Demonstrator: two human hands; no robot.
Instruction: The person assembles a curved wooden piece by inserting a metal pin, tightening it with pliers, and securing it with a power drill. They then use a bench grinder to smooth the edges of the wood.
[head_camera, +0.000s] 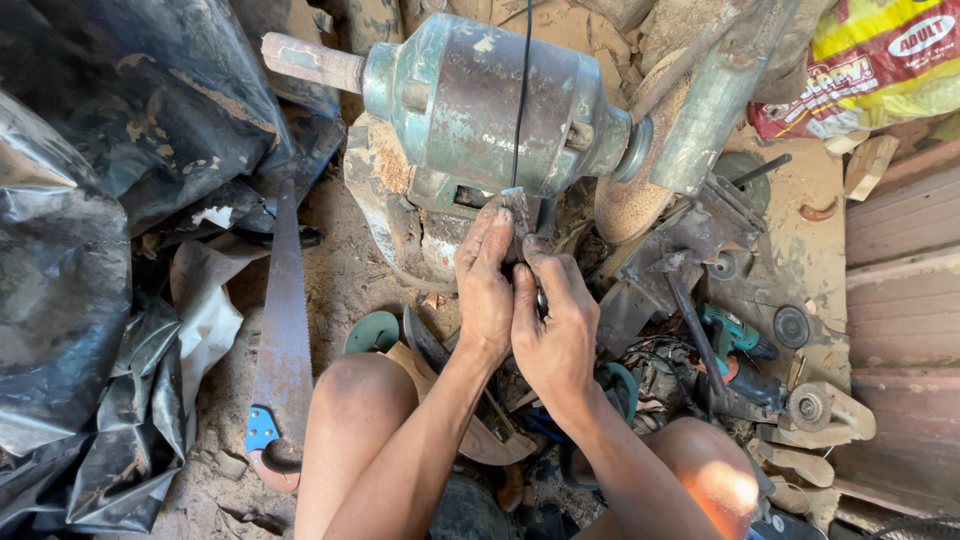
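Scene: While a person crouches on the sawdust-strewn dirt floor (340, 270), both hands meet just below a worn green metal bench-grinder motor (480, 95).
Left hand (487, 285): fingers stretched up and pinched on a small dark metal piece (520, 215) at the foot of the motor.
Right hand (553, 325): pressed against the left one, thumb raised to the same piece and fingers curled; whether it grips anything else cannot be told.
Small piece: held at the motor's base, right beside a thin black cable (524, 90) running down the housing.
Motor: a rusty shaft stub (310, 60) juts to the left; a dusty round sanding disc (640, 170) sits on the right end.
Packaging: a crumpled red-and-yellow printed plastic sack (880, 65) lies in the top right corner, printed face up.
Left side: a rusty handsaw with a blue-and-red handle (280, 350) lies on the floor beside crumpled black plastic sheeting (90, 250).
Right side: a teal power drill (730, 335) and a small angle grinder (800, 405) lie among scrap near the right knee (715, 475).
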